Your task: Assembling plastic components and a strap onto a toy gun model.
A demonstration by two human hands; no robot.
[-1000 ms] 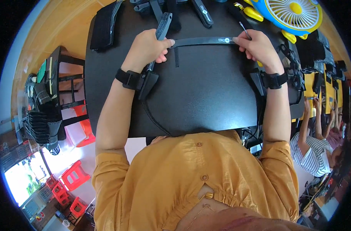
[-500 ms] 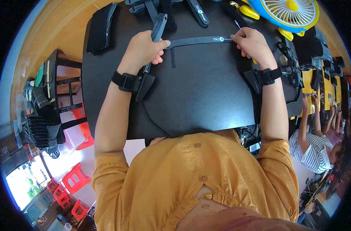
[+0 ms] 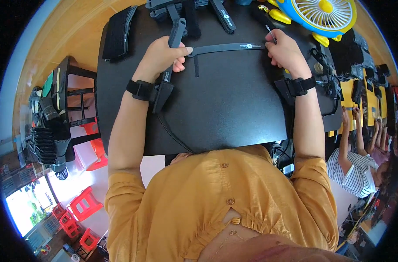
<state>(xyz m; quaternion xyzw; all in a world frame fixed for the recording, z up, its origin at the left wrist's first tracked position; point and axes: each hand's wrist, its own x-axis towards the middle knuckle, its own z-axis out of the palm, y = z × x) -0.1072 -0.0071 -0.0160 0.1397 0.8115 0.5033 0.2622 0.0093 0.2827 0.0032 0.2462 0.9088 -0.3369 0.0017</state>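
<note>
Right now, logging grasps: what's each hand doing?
Left hand: closed on the black strap.
Right hand: closed on the strap's other end.

The left hand (image 3: 161,56) covers one end of the black strap (image 3: 227,47); the right hand (image 3: 286,54) covers the other. The fan (image 3: 325,15) is cut off by the top edge. The strap's white print is too small to tell.
</note>
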